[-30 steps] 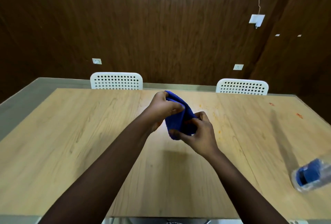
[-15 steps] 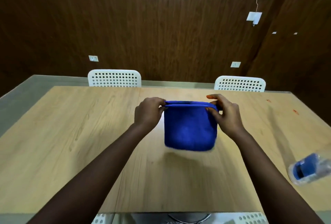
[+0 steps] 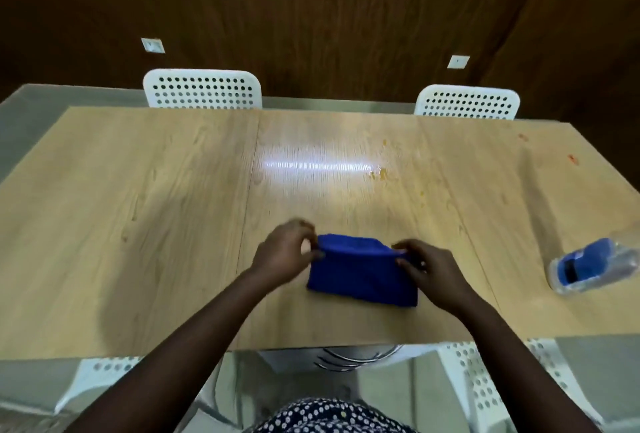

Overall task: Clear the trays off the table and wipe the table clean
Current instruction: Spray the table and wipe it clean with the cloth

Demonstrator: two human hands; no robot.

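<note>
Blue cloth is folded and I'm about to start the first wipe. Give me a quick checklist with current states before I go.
1. Trays off the table: ok, none in view.
2. Blue cloth folded and down on the table: ok.
3. Grip: left hand and right hand each pinch a top corner: ok.
4. Targets located: orange spills beyond the cloth, red spots far right: ok.
5. Wipe path: plastic bottle lies on the right side: not ok.
6. Cloth dampness: cannot tell.
</note>
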